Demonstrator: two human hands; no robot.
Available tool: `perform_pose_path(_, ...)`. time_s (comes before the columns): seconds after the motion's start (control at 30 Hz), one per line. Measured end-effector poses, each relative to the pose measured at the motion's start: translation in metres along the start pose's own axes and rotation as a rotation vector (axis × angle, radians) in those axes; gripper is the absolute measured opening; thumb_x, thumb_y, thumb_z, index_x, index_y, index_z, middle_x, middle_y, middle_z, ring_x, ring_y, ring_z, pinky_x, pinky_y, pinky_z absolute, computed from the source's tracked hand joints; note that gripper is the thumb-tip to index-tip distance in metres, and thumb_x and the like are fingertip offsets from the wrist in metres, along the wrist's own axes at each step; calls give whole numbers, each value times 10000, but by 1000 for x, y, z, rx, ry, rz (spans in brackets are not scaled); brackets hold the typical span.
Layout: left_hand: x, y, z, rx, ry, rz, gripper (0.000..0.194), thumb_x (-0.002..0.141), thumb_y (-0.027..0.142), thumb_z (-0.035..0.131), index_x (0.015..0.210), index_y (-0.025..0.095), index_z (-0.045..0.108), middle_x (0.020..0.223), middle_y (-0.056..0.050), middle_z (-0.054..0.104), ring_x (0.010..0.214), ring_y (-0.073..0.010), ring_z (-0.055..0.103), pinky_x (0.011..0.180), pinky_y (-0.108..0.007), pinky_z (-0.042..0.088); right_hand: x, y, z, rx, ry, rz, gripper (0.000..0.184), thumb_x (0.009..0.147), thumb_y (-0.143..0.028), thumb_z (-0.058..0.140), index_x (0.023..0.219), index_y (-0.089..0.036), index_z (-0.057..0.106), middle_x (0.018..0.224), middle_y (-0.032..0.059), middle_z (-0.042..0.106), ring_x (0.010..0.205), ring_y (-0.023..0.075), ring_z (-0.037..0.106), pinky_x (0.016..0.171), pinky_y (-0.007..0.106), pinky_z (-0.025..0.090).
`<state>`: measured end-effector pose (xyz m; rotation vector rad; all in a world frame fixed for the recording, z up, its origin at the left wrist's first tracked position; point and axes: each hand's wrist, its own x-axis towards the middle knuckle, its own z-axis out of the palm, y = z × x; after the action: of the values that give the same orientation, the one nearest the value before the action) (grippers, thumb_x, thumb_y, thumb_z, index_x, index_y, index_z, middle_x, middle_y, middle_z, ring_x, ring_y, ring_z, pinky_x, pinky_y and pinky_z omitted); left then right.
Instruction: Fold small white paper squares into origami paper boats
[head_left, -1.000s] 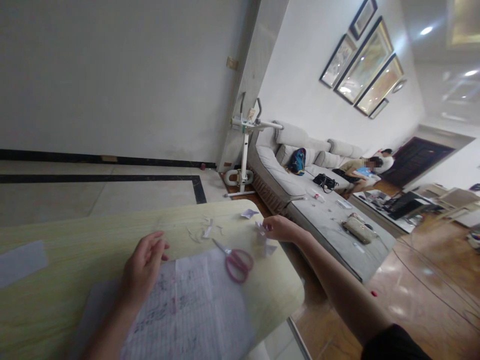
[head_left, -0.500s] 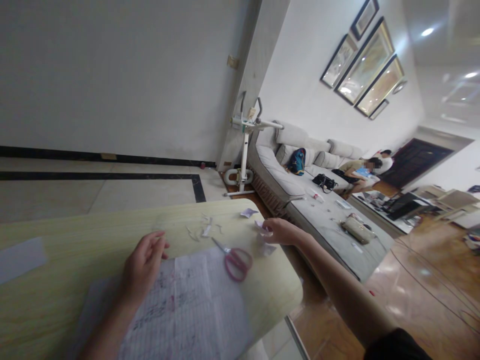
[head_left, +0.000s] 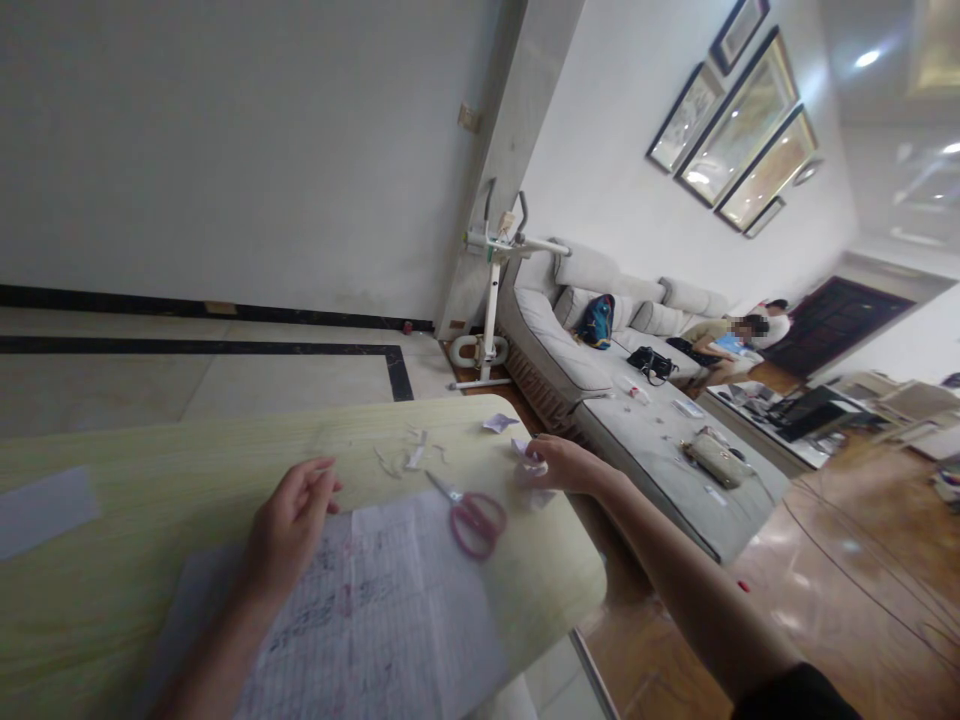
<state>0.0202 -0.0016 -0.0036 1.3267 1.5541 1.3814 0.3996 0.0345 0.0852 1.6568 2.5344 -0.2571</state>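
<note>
The right hand [head_left: 566,465] of the person reaches to the far right part of the pale yellow table with a rounded corner [head_left: 187,475]. Its thumb and forefinger come close together at a small, folded piece of pale purple paper [head_left: 519,449]; whether they pinch it or only touch it, I cannot tell. This piece lies near the table's edge, between a second folded pale purple piece [head_left: 499,424], which is farther from the person, and a third, blurred pale piece [head_left: 540,497], which is nearer.

The left hand [head_left: 289,520] is above the upper left edge of a large, creased, lined white sheet with dark handwriting [head_left: 382,610]. Its fingers are loosely bent, with the thumb beside them, and they appear to hold nothing.

A pair of scissors with pink-red handles [head_left: 480,525] lies at the sheet's upper right corner, its metal blades pointing away from the person. Just beyond the tip are thin, whitish paper scraps [head_left: 415,458]. At the table's left side lies a plain white paper piece [head_left: 49,510], well apart from both hands.
</note>
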Motion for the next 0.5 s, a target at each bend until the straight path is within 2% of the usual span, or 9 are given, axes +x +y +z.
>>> perform_pose_path(0.1,1,-4,-1,-17,-68,-17,416,791,524,483,1050,205,544,809,-21,618,613,-147,602,575,-261,499,0,-1,1,0,-21,26,297,696,-378,669,910,-179,616,874,52,615,741,160,566,634,217,371)
perform_pose_path(0.5,1,-5,-2,7,-68,-14,397,798,509,478,1052,210,538,818,-22,612,617,-151,596,572,-258,485,1,-6,1,-95,-8,76,293,717,-428,633,865,-176,609,823,47,630,700,150,559,591,215,333)
